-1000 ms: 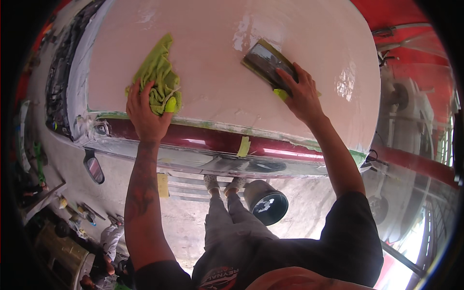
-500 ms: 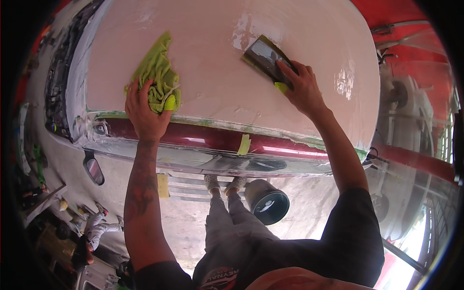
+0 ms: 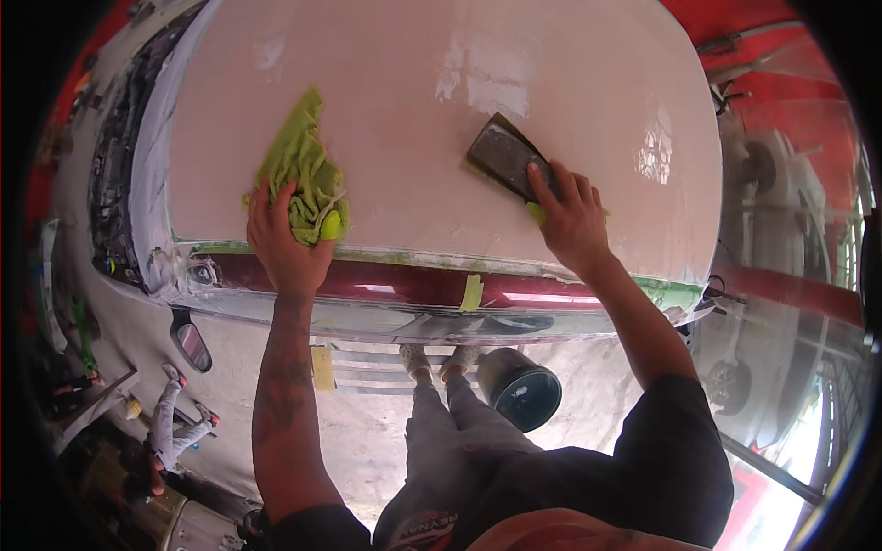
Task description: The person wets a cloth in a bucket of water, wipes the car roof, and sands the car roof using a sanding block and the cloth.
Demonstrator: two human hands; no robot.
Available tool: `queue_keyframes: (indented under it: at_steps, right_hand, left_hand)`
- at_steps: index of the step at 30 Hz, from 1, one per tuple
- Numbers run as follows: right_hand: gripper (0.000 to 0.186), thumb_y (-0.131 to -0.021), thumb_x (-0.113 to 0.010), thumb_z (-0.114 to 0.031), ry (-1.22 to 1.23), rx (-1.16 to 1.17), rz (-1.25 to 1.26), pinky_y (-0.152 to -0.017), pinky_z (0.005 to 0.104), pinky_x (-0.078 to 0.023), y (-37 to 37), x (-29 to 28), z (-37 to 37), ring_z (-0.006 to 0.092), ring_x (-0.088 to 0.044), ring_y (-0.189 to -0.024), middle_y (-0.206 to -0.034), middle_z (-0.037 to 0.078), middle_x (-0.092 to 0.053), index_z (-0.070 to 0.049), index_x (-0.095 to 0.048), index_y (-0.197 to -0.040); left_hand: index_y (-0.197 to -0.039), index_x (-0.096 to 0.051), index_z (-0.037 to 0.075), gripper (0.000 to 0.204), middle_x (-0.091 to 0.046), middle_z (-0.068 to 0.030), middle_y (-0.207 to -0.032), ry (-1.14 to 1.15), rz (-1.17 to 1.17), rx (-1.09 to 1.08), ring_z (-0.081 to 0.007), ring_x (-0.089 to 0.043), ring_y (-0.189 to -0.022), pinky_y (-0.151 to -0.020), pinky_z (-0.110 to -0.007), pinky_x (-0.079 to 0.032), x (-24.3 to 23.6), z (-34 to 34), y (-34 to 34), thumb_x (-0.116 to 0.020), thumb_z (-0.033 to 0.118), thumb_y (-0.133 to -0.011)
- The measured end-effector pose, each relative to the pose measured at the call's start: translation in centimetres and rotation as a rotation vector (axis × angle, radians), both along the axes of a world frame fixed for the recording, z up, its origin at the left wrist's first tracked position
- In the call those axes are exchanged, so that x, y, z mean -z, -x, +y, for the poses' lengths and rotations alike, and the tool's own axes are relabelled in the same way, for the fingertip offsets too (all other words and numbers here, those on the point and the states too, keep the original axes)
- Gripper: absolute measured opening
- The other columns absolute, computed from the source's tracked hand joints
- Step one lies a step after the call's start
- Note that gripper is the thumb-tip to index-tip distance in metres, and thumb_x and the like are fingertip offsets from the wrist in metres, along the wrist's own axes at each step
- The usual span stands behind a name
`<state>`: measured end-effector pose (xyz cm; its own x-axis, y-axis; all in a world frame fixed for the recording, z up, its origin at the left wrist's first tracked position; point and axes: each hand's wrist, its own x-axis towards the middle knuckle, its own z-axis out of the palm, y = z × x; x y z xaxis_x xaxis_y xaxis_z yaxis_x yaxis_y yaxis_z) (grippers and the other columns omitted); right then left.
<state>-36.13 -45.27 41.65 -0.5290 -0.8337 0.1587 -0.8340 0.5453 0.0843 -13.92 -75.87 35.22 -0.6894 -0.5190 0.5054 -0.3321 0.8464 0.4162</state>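
1. Nearest, the dark sleeves are soft fabric, and the bare forearms reach forward from them over the roof [image 3: 395, 119].
2. The left hand [image 3: 289, 253] has its fingers bent over the near end of the cloth [image 3: 296, 156], with bunched fabric clamped between them and the thumb, which wears a bright yellow-green cover.
3. The cloth is green and limp, deeply wrinkled near the hand and tapering to a flatter point away from it. It lies on the left part of the roof.
4. The right hand [image 3: 577, 225] has its fingers clamped on the near end of the block [image 3: 503, 158], index finger along the top. Its thumb also wears a bright cover.
5. The block is a dark, flat rectangle set slantwise on the roof, right of the cloth; a thin olive sheet edges it.
6. The roof is broad, smooth and pinkish, with wet-looking glare. Along its near edge runs a glossy maroon strip [image 3: 404, 280] crossed by yellowish tape [image 3: 472, 294].
7. Farther down, a round dark bucket [image 3: 524, 390] stands on the pale, patchy floor [image 3: 588, 395].
8. Since half a second ago, the block has come nearer the strip and lost its bright reflection; the cloth remains under the left hand.
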Motion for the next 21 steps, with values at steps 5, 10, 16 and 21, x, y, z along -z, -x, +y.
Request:
queue_keyframes:
  at_steps: [5,10,16,21]
  right_hand:
    - [0.06,-0.079,-0.059,-0.005,0.148,0.134,0.174,-0.086,0.0479,-0.05,13.3,0.4,-8.2,0.0334,-0.059,-0.11,-0.127,0.01,-0.06,-0.025,-0.054,-0.136]
    - [0.065,-0.078,-0.061,-0.004,0.221,0.102,0.122,-0.088,0.0482,-0.047,5.2,2.6,-4.6,0.0318,-0.057,-0.113,-0.131,0.008,-0.056,-0.028,-0.055,-0.137]
    - [0.066,-0.073,-0.067,-0.006,0.143,-0.064,-0.03,-0.091,0.0475,-0.045,-0.7,1.2,-2.3,0.0291,-0.055,-0.11,-0.133,0.008,-0.054,-0.029,-0.059,-0.135]
    - [0.061,-0.076,-0.062,-0.005,0.223,0.004,0.167,-0.081,0.0461,-0.051,8.7,0.9,-10.4,0.0342,-0.059,-0.102,-0.124,0.009,-0.06,-0.027,-0.057,-0.133]
  left_hand:
    - [-0.134,-0.051,0.011,0.067,-0.044,-0.0199,-0.144,-0.03,-0.009,0.021,-0.0439,-0.04,-0.133,-0.11,-0.056,-0.031,0.3,0.0,0.1,-0.076,0.029,-0.075]
    - [-0.135,-0.051,0.015,0.069,-0.042,-0.0163,-0.148,-0.055,0.015,0.013,-0.0412,-0.037,-0.136,-0.111,-0.057,-0.027,0.2,-0.1,0.2,-0.076,0.036,-0.074]
    - [-0.136,-0.05,0.016,0.07,-0.041,-0.016,-0.148,-0.039,0.009,-0.004,-0.0411,-0.036,-0.137,-0.111,-0.057,-0.027,0.4,-0.1,0.0,-0.074,0.037,-0.074]
    - [-0.136,-0.05,0.017,0.071,-0.041,-0.0157,-0.148,-0.024,-0.016,-0.016,-0.041,-0.036,-0.137,-0.111,-0.056,-0.027,0.9,-0.2,-0.2,-0.076,0.038,-0.073]
